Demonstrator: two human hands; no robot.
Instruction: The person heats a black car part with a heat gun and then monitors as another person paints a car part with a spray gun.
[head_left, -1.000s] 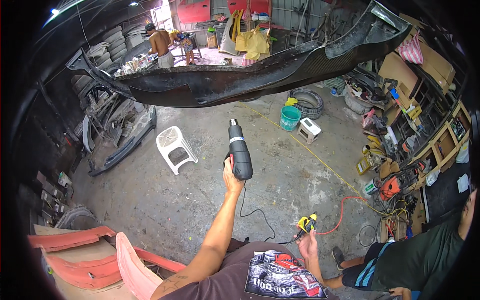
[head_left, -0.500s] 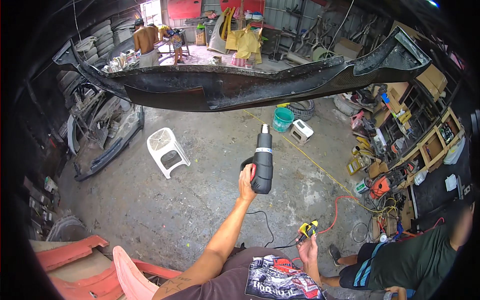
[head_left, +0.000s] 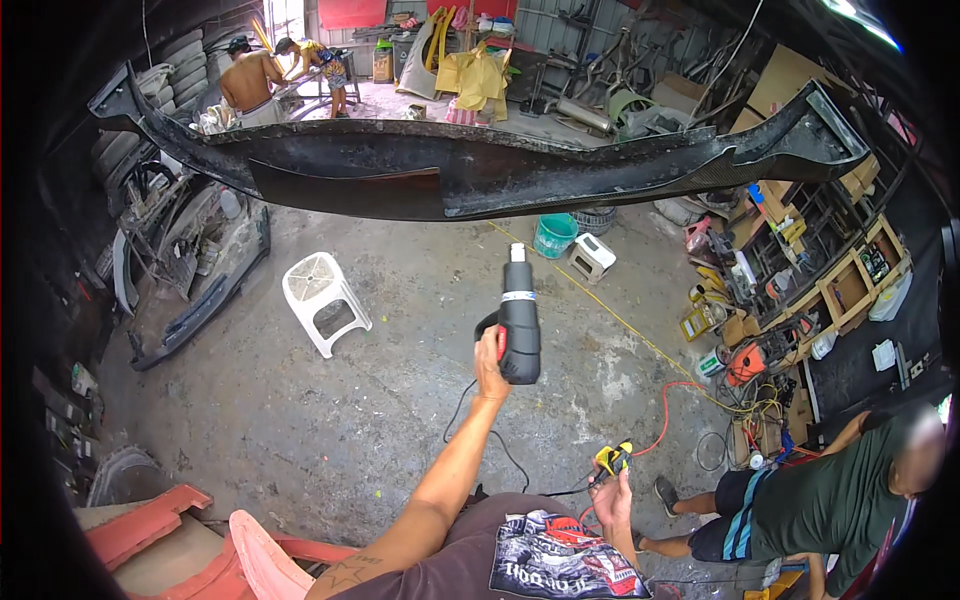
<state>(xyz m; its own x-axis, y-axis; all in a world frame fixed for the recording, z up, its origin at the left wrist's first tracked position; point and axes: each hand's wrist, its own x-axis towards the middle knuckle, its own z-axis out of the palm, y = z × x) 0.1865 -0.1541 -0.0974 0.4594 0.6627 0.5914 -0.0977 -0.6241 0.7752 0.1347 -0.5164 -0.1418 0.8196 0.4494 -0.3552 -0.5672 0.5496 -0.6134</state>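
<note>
Heat gun [head_left: 521,335] in left hand [head_left: 490,366]; nozzle [head_left: 517,253] forward.

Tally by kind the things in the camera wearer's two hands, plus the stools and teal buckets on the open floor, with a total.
Heat gun, left hand: 1
Yellow-and-black connector, right hand: 1
Stools: 2
Teal bucket: 1
Total: 5
</note>
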